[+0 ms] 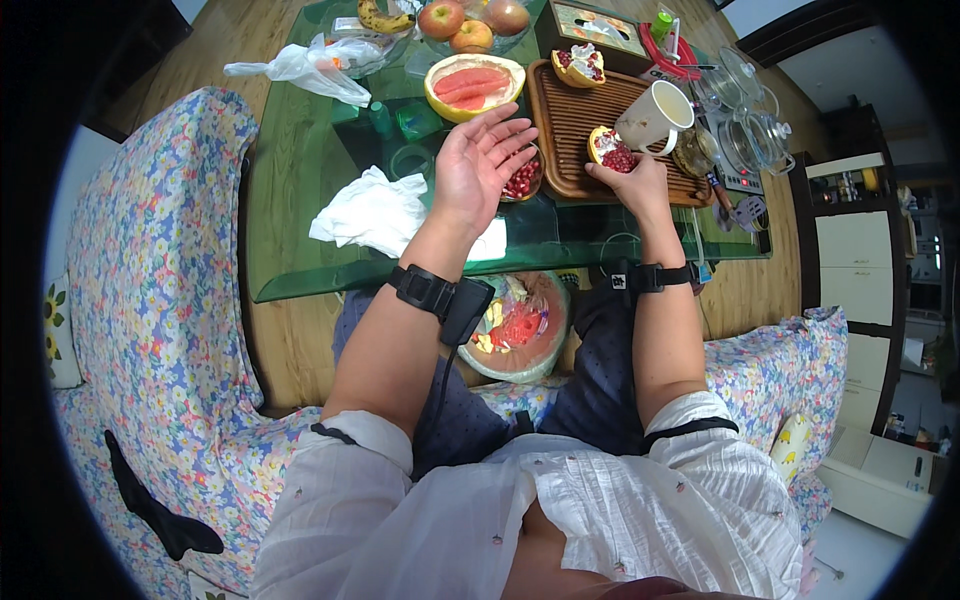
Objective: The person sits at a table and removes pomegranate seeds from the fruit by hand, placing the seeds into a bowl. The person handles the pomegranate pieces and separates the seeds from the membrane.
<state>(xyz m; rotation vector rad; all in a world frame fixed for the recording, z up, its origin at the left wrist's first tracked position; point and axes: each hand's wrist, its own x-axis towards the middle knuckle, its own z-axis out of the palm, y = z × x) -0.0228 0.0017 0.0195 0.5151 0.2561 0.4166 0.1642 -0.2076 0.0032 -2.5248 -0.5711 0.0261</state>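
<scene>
My left hand (480,161) is held palm up with its fingers apart and nothing in it. Partly hidden behind those fingers is a bowl of loose pomegranate seeds (522,180). My right hand (641,184) grips a piece of pomegranate (613,152), its red seeds and white pith facing up, over the slatted wooden tray (566,135). Another pomegranate piece (579,66) lies at the tray's far edge. A white mug (654,116) with pale liquid stands just beyond my right hand. Past my left hand sits a halved pomelo rind (474,86) with red flesh inside.
Crumpled white tissues (373,210) and a plastic bag (319,67) lie on the green glass table (292,165). A fruit bowl with apples (442,21), a tissue box (592,34) and glass teapots (754,142) stand farther off. Below the table edge is a lined waste bin (517,367) with peels.
</scene>
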